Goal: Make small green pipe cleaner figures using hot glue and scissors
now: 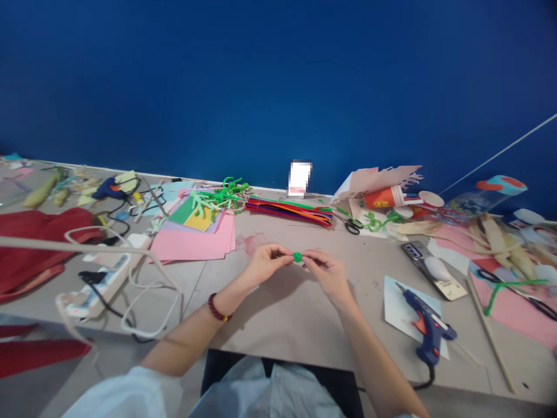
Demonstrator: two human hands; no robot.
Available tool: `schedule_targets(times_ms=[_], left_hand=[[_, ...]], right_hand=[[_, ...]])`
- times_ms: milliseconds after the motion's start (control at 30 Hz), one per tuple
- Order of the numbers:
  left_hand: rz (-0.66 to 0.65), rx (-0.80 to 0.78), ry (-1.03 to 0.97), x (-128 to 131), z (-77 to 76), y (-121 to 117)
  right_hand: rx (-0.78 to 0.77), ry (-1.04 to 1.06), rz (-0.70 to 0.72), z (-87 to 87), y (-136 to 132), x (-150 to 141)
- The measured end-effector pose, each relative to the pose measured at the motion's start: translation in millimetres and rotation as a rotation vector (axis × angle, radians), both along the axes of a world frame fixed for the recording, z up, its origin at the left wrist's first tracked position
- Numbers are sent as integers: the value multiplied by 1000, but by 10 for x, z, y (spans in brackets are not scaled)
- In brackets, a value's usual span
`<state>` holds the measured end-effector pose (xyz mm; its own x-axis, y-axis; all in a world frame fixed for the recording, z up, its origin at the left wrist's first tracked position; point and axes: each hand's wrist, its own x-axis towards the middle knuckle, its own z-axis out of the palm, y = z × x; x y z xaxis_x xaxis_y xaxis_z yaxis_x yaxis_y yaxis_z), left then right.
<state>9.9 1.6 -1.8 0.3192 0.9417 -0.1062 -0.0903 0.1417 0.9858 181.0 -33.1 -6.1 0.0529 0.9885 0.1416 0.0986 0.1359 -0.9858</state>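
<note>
A small green fuzzy ball [297, 256] sits near the middle of the frame, pinched between both hands. It looks round, so no long axis or pointing direction shows. The left hand [267, 264] and the right hand [327, 276] are both nearly closed, their fingertips meeting on it from either side and hiding part of it.

A deep blue wall [278, 87] fills the top half of the frame. Below it, a long grey work table [287, 319] runs across the view, crowded at both ends. A red cloth [39, 249] lies at the left, and a white power strip [104, 283] with tangled cables sits to its right. Upper centre, a stack of pink paper [189, 247] lies beneath colored sheets and curled green paper strips [221, 197]. Just right of it lies a bundle of multicolored pipe cleaners [289, 212].

A blue hot glue gun [429, 325] rests on a white sheet at lower right, near a phone [413, 252]. An orange paper cup [383, 197] lies on its side at upper right, and black-handled scissors [351, 226] sit just below it. A dark red bead bracelet [217, 307] circles the left wrist.
</note>
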Motion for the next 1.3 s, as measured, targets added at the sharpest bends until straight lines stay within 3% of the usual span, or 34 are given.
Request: schedule_targets(times_ms=[367,633,800,933,1167,1300], left_hand=[[-36,-408,-228,30,128,19],[-74,-409,-263,2,167,13],[-109,-439,-286,11,89,-5],[-107,-415,-304,8,48,-14],[-51,-371,-239,38,116,-44],[-31,-333,-262,55,58,-41]], right_hand=[[52,-62,6,-1,-37,-16],[162,-116,16,15,-60,-56],[183,-133,-34,-44,-54,-39],[190,-125,-73,-52,-56,-54],[136,-91,-105,-50,-71,-107],[158,-96,-77,-70,-71,-118]])
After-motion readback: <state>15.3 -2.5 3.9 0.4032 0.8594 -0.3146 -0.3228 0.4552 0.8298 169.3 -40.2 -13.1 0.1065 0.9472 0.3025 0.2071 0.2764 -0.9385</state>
